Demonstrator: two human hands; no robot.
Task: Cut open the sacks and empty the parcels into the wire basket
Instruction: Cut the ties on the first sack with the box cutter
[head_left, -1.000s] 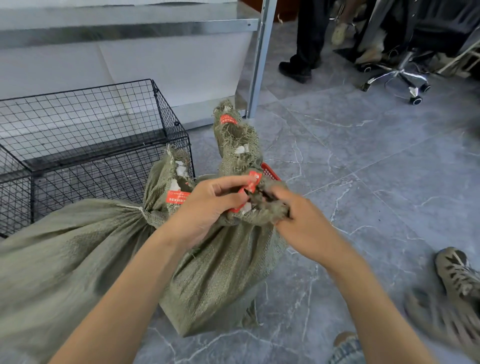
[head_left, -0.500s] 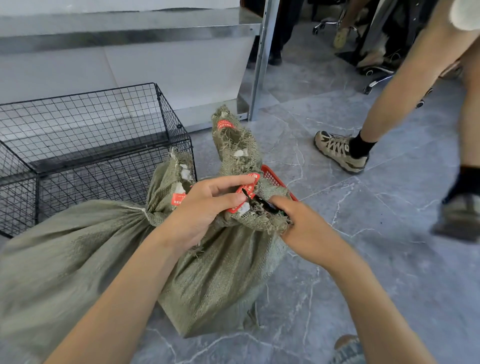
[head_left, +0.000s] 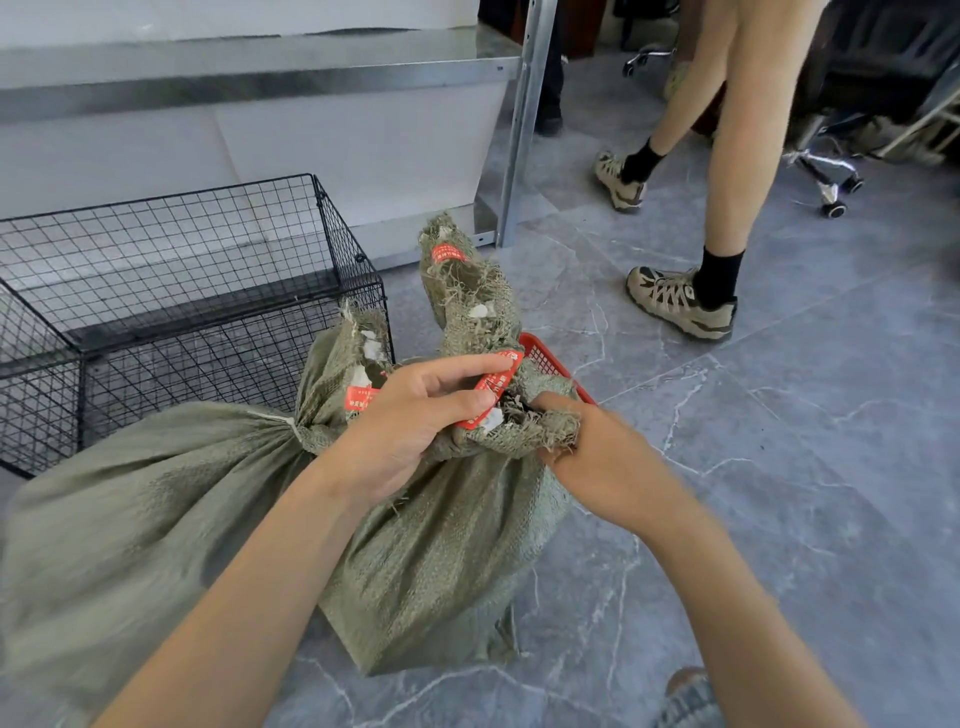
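Three green woven sacks stand tied on the grey floor. The nearest sack (head_left: 447, 561) is in front of me; my left hand (head_left: 415, 421) grips its bunched neck and pinches a red tag (head_left: 493, 387) there. My right hand (head_left: 587, 447) curls round the frayed top of the same neck from the right; what it holds besides cloth is hidden. A large sack (head_left: 130, 519) lies to the left, another sack (head_left: 467, 291) stands behind. The black wire basket (head_left: 171, 291) sits at the left with nothing visible inside.
A red plastic basket (head_left: 550, 358) peeks out behind the sacks. A person's legs in tan shoes (head_left: 680, 304) stand on the floor at the right. A metal shelf post (head_left: 522, 130) rises behind; an office chair base (head_left: 831, 182) is far right.
The person at the right has walked further away, toward the back. My hands stay on the sack's neck, with my right hand shifted slightly lower on the frayed edge.
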